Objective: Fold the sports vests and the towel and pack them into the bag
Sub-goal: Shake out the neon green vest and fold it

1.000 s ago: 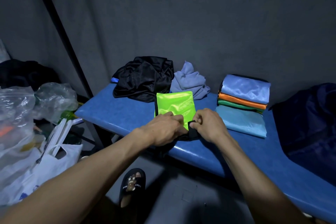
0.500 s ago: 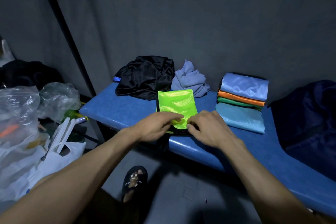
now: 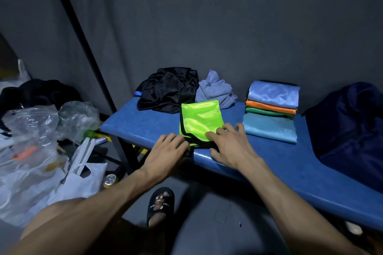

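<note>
1. Head view: flattening the folded green vest at the surface edge, left hand and right hand both released, fingers straight.
2. Risking slippery folds springing apart, vest sliding off.

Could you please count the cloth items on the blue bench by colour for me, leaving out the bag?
Neon green: 1, the vest under both hands
Black: 1, crumpled vest
Grey-blue: 1, crumpled towel
Light blue: 1, top of the stack
Orange: 1
Dark green: 1
Teal: 1, bottom of the stack
Total: 7
</note>
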Motion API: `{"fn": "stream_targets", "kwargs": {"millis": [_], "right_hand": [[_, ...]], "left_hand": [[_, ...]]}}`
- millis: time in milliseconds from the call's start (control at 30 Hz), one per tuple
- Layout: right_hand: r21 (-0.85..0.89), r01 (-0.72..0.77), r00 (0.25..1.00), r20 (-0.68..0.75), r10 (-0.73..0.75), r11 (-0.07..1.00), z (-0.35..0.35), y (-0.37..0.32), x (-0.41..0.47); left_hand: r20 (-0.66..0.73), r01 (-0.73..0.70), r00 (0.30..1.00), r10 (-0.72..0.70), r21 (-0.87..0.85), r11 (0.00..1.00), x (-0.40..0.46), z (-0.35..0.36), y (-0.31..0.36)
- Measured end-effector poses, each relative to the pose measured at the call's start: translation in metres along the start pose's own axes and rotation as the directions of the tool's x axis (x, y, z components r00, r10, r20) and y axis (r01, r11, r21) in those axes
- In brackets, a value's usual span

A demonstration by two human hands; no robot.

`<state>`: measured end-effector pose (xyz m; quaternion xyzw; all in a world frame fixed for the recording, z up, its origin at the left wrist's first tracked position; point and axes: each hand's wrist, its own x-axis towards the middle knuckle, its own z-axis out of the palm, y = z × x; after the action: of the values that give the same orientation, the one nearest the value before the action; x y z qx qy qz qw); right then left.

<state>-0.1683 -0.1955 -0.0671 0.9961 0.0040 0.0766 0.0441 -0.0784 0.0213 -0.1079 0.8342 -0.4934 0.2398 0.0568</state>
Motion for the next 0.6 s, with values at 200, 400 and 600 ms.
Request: {"fn": "stream_targets", "kwargs": {"millis": [200,400,600], "right_hand": [[-0.064,0.012,1.0,0.028,-0.01,0.998,0.009,-0.013,-0.005],[-0.07,-0.019,1.0,0.018,0.02,0.997,0.011,-0.018,-0.01],[-0.03,-0.009,1.0,-0.003,0.009,0.999,0.011,-0.016,-0.015]], "left_hand": [[0.047,-0.025,0.998,0.044,-0.342,0.939,0.015,-0.018,-0.009],[0.285,0.257,0.952,-0.11,-0.551,0.794,0.037,-0.019,-0.02],[0.382,0.568,0.819,-0.428,-0.643,0.513,0.047,-0.01,-0.018]]}}
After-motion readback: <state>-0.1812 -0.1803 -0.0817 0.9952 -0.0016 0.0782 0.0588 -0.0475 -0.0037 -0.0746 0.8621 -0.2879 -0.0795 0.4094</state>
